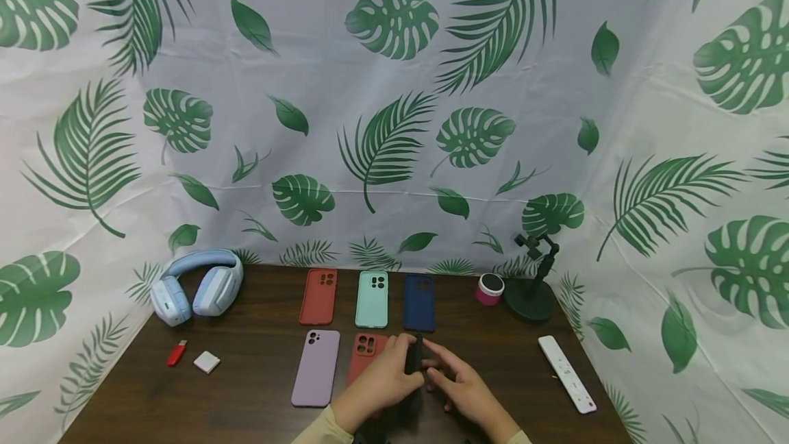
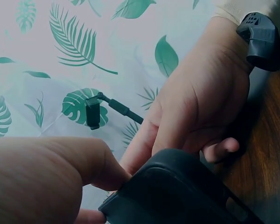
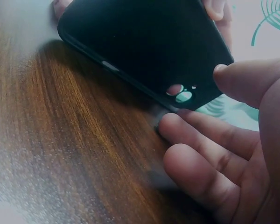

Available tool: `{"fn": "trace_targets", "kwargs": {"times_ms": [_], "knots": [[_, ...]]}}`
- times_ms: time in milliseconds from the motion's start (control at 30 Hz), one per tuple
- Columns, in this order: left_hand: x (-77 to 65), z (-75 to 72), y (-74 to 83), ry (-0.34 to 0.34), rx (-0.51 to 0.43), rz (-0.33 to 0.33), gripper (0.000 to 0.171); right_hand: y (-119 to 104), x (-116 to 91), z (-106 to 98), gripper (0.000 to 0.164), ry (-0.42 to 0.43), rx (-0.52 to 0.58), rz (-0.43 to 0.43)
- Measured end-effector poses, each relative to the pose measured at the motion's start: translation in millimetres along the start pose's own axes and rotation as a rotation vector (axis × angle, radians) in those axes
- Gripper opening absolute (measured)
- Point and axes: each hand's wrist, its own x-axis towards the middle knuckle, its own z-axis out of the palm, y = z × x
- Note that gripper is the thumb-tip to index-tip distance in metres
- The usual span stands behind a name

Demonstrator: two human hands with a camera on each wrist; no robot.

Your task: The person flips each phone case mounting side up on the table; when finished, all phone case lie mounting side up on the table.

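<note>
A black phone case (image 1: 414, 356) stands on edge between the two hands, its narrow side toward the head camera. My left hand (image 1: 388, 377) grips it by its edges, thumb on the near side. At its corner, my right hand (image 1: 464, 389) pinches the case between thumb and index finger, while the other fingers are loosely bent. In the right wrist view the flat inside of the case (image 3: 140, 51) shows, with camera holes near the right thumb (image 3: 245, 81). Partly behind the left hand lies a red phone case (image 1: 365, 349); a lilac phone case (image 1: 316, 368) lies left of it.
Across the back lie a red case (image 1: 318, 297), a mint case (image 1: 372, 300) and a navy case (image 1: 419, 303). Blue headphones (image 1: 200, 286), a red USB stick (image 1: 177, 353) and a white square (image 1: 206, 362) are left. Rightward are a pink speaker (image 1: 489, 291), black stand (image 1: 530, 300) and white remote (image 1: 567, 374).
</note>
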Motion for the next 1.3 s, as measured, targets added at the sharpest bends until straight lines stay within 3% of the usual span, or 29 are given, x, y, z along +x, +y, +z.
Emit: {"fn": "trace_targets", "kwargs": {"times_ms": [667,967,1300], "knots": [[-1.7,-7.7,4.5,-0.104,-0.043,-0.037,0.064,-4,-2,6,0.045,0.012,0.028,0.046],[-4.7,-11.1,6.9,-0.115,0.020,-0.082,0.067,-4,-3,7,0.040,0.046,0.019,0.057],[-7.1,-12.9,8.2,-0.053,0.107,-0.053,0.061,-5,0,7,0.032,0.211,0.004,0.053]]}}
